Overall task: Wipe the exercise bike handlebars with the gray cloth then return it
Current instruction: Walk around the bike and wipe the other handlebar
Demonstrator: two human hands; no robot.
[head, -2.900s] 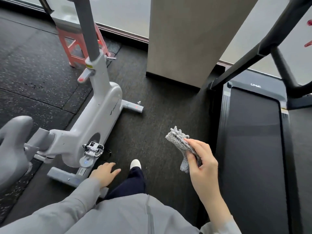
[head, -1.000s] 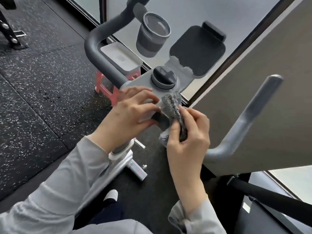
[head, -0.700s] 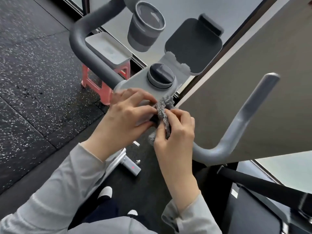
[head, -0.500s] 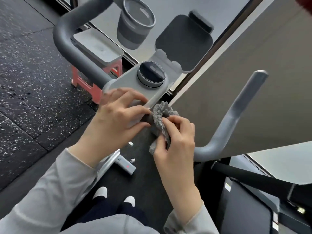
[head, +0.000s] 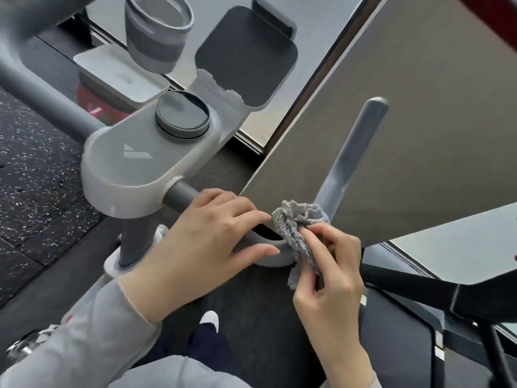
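Observation:
The gray exercise bike handlebar (head: 349,152) rises at right and bends low toward the center console (head: 134,158). My right hand (head: 330,273) pinches the crumpled gray cloth (head: 299,222) against the bend of that right bar. Beside it, my left hand (head: 207,242) lies on the bar between the console and the cloth, fingers spread over it, fingertips close to the cloth. The left bar (head: 42,99) runs off toward the upper left. Part of the bend is hidden under the cloth and hands.
A round dial (head: 181,113), a cup holder (head: 156,32) and a dark tablet rest (head: 246,57) sit on the console. A beige pillar (head: 405,121) stands right behind the bar. A treadmill frame (head: 419,292) lies at lower right. Speckled black floor at left.
Both hands slid from the console's front edge rightward along the bar to its bend, the cloth going with them. The view has moved closer and the console is now uncovered.

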